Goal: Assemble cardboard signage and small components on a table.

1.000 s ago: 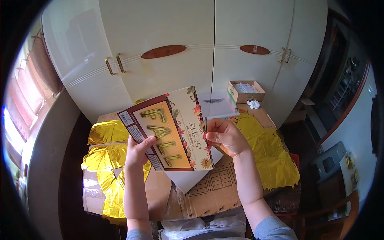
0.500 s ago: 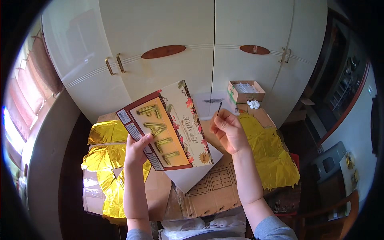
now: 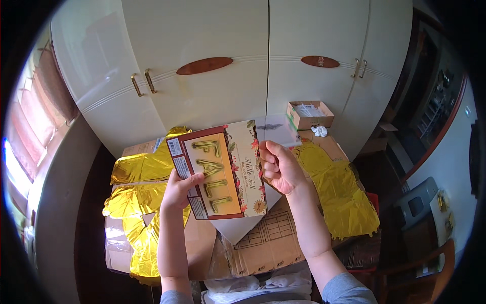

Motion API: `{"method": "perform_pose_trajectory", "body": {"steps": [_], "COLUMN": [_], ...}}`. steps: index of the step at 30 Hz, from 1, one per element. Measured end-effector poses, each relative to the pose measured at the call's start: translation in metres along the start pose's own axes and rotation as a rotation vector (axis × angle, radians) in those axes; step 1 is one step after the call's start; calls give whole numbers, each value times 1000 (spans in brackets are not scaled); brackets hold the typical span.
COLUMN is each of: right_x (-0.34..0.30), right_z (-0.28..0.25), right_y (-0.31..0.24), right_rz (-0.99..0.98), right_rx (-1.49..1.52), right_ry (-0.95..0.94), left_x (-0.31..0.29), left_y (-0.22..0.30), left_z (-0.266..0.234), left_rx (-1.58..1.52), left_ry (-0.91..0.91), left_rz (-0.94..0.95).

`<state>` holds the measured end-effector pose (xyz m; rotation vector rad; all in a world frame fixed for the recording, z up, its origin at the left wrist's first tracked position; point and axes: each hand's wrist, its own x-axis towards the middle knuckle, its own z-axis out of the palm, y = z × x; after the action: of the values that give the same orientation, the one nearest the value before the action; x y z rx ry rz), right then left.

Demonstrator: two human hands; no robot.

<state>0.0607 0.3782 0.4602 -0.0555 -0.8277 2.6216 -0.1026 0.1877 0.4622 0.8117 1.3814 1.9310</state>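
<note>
My left hand (image 3: 183,189) grips the left edge of a flat balloon banner package (image 3: 238,175), thumb on its printed front. The package has gold letter balloons on an orange panel and a cream side with red flowers and leaves. It is held tilted above the table. At its right edge is my right hand (image 3: 284,169), its fingers curled in and the fingertips beside or just behind the package. What those fingers pinch is hidden. A white sheet (image 3: 238,232) lies under the package.
Flattened gold foil balloons (image 3: 144,202) spread over the left of the cardboard-covered table (image 3: 273,248), with another gold foil balloon (image 3: 339,197) at the right. Farther back are a clear plastic bag (image 3: 278,133), a small box of white sticks (image 3: 310,119) and a white crumpled piece (image 3: 319,131).
The package has turned more upright and shifted right. My right hand has moved left to its edge, and the thin dark stick it pinched before no longer shows.
</note>
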Motion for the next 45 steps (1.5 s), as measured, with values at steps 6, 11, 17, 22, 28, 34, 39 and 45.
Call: {"method": "perform_pose_trajectory", "body": {"steps": [6,11,17,22,28,34,39,45], "right_x": [5,7,9,6,6,4,10,6], "right_z": [-2,-3,-13,-14,-14,-16,-17,-4], "right_y": [7,8,6,4,3,2,5,19], "right_rz": [-182,-207,-263,-300,-390,-230,-23,-185], "right_rx": [-175,-212,-370,-432,-560,-192,-105,-748], "right_ry": [40,83,-7,-59,-150,-150,8,-33], "left_x": [1,1,1,1,-1,3,-1,-10], "left_y": [-1,-3,0,-3,-1,-2,5,16], "left_z": [-3,-2,-2,-1,4,-7,-1,6], "left_rx": [88,97,113,81,23,-17,10,100], "left_ry": [26,19,4,20,57,62,81,146], "left_rz": [-27,-25,-66,-72,-79,-19,18,94]}}
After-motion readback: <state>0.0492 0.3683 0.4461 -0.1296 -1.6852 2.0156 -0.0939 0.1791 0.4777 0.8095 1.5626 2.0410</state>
